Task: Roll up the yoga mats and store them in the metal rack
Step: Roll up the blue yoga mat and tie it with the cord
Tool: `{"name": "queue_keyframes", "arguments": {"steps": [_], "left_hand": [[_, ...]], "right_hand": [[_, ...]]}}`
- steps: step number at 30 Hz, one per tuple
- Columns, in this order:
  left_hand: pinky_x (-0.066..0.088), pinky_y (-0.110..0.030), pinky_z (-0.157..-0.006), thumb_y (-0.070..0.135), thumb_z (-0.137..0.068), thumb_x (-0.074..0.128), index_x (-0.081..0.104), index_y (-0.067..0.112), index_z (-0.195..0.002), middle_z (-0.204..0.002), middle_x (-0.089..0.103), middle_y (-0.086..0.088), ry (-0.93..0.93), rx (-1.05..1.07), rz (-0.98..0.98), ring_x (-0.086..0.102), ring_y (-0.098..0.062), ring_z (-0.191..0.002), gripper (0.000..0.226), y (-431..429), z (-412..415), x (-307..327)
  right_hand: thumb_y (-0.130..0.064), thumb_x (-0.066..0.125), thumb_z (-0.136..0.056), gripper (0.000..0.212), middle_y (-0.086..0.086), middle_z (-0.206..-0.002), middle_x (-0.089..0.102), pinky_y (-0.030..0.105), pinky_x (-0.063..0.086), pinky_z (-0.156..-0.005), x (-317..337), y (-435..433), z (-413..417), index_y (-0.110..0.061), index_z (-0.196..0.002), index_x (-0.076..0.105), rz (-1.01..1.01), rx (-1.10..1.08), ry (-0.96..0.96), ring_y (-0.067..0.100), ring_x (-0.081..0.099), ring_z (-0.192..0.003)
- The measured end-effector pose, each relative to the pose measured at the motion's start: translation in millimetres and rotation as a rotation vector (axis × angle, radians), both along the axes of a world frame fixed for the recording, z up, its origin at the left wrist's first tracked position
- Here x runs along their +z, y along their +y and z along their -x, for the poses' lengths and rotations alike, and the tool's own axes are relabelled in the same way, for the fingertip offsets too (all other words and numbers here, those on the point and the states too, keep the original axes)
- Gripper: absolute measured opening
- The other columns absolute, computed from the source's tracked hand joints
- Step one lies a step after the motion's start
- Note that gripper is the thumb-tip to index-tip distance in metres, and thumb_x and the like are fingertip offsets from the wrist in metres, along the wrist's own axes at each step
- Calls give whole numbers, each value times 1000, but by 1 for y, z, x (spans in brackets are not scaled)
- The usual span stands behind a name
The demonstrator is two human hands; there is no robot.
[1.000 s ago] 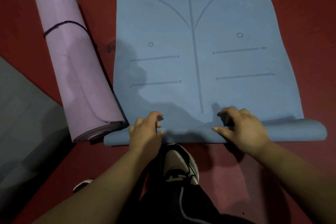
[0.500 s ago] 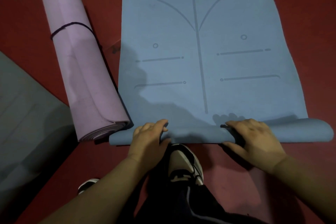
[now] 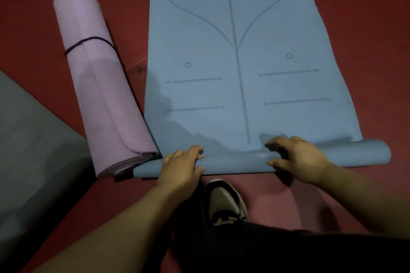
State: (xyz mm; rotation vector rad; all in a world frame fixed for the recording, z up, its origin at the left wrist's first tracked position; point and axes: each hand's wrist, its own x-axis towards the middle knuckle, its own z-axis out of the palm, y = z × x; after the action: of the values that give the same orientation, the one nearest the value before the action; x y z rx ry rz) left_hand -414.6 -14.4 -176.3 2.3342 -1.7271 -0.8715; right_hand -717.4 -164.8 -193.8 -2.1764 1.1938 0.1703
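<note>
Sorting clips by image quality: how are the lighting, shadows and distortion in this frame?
Head view: dim light; soft shadows fall on the blue mat ahead of the left hand and right hand; wide-angle bowing bends the mat's edges; detail looks soft.

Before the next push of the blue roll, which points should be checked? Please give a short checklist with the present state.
1. Both hands on the roll: left hand and right hand grip it. Ok.
2. Roll even across its width: right end looks thicker. Not ok.
3. Blue mat flat ahead: ok.
4. Pink rolled mat clear of the roll's left end: it touches or nearly touches. Cannot tell.
5. Metal rack in view: not ok.
</note>
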Motion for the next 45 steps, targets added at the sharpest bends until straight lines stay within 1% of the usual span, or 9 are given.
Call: {"name": "queue_keyframes", "arguments": {"steps": [8, 11, 17, 24, 27, 31, 35, 40, 45], "left_hand": [[28, -28, -94, 39, -98, 58, 49, 35, -131, -123, 64, 17, 15, 88, -6, 51, -11, -116, 34, -5, -2, -2], [29, -29, -94, 40, -98, 57, 50, 36, -129, -123, 64, 15, 4, 97, -17, 52, -13, -115, 32, -11, -4, -4], [34, -31, -97, 40, -98, 57, 50, 36, -129, -117, 61, 15, 45, 68, -88, 54, -14, -114, 32, -22, -13, -4], [35, -30, -98, 31, -90, 70, 54, 37, -125, -115, 60, 18, 45, 199, 9, 58, -8, -109, 39, -16, 0, -4], [38, -27, -95, 30, -89, 73, 57, 34, -117, -105, 59, 17, 86, 252, 12, 59, -10, -101, 33, -12, 8, 1], [41, -25, -99, 34, -91, 72, 53, 36, -121, -109, 62, 20, 201, 239, -19, 59, -12, -109, 35, -11, 33, 12], [31, -31, -102, 35, -96, 65, 50, 33, -129, -121, 63, 17, 11, 206, 37, 52, -14, -118, 36, -9, 54, 7], [22, -25, -96, 42, -97, 54, 48, 33, -135, -124, 63, 15, 25, 197, 99, 48, -16, -118, 39, -1, 52, -7], [34, -37, -94, 65, -82, 53, 59, 24, -125, -109, 69, 12, -45, 39, 239, 58, -18, -101, 60, 4, 45, -19]], "right_hand": [[-37, 83, -77, 47, -4, -107, 71, 41, 51, -83, -1, 6, -13, -30, -121, 67, 238, 66, 38, 26, 62, -96], [-42, 65, -87, 38, -1, -95, 71, 40, 49, -73, -8, 20, -4, -21, -119, 68, 463, 87, -39, 28, 62, -87], [-60, 58, -84, 61, 1, -101, 67, 41, 42, -84, -17, 32, 9, -15, -125, 66, 565, 122, -107, 27, 59, -97], [-63, 54, -86, 55, -1, -85, 71, 42, 52, -70, -9, 15, -1, -20, -116, 69, 527, 154, -72, 28, 67, -78], [-56, 73, -82, 45, -2, -83, 73, 41, 53, -70, 2, 14, 2, -23, -112, 68, 455, 129, -26, 28, 69, -78], [-47, 84, -76, 50, 4, -78, 73, 38, 49, -66, 15, 12, 33, -20, -115, 69, 412, 37, 46, 33, 70, -76], [-50, 79, -80, 51, 7, -87, 74, 39, 48, -73, 12, 4, 38, -24, -122, 66, 331, 18, 80, 35, 69, -86], [-58, 68, -86, 47, -8, -106, 74, 36, 52, -82, 11, -15, 38, -34, -126, 61, 205, 128, 57, 21, 69, -98], [-68, 60, -83, 59, -6, -110, 72, 36, 51, -84, -3, -30, 40, -31, -129, 60, 162, 152, 51, 22, 68, -99]]}}
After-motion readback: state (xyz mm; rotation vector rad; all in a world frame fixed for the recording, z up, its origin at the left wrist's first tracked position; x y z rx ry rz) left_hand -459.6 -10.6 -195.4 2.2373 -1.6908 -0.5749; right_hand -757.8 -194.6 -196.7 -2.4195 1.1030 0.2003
